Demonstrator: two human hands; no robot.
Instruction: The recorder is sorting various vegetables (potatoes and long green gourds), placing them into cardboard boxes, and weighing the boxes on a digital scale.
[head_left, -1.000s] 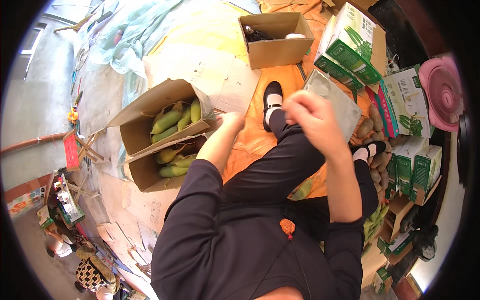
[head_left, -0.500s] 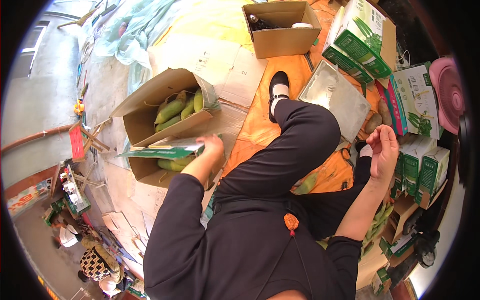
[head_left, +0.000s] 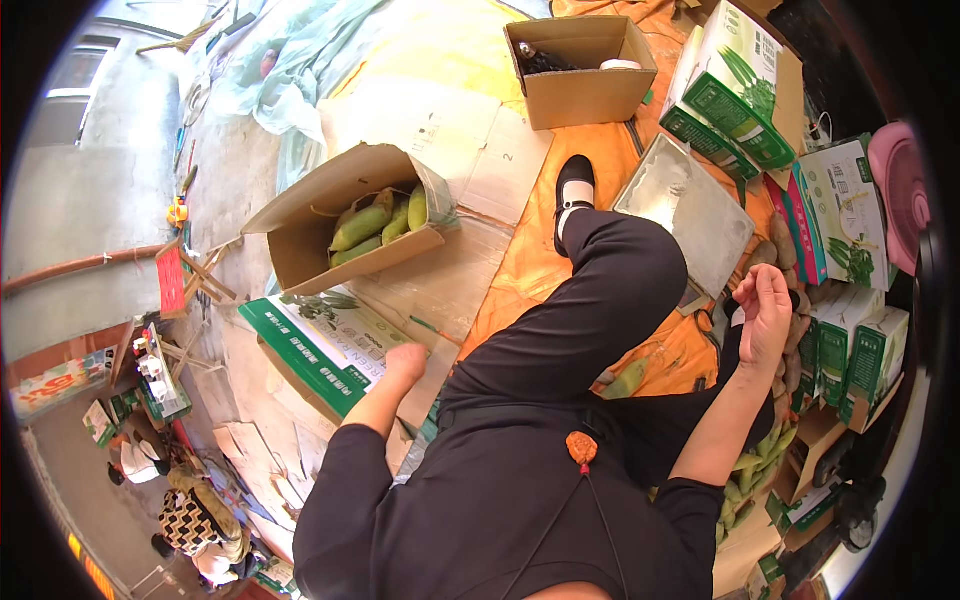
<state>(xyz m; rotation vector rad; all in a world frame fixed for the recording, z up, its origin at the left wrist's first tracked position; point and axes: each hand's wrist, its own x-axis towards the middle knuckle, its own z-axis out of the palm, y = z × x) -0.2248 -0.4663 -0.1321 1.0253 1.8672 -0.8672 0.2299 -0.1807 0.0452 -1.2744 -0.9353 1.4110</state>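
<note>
My left hand is at the right end of a green-and-white carton, whose printed top lies flat and hides the inside. The fingers are turned away and I cannot see what they do. Just beyond stands an open carton holding several long green gourds. My right hand is raised above my right lower leg, away from the cartons. Its fingers are curled and close together; whatever may be in them is hidden.
Flattened cardboard and an orange sheet cover the floor. Ahead stands another open carton. On the right are a pale metal box, green-and-white cartons, brown tubers and a pink basin. Green pods lie beside my right arm.
The green-and-white top of the near carton has come down flat over its gourds. My left hand has moved slightly toward me and left; my right hand stays raised.
</note>
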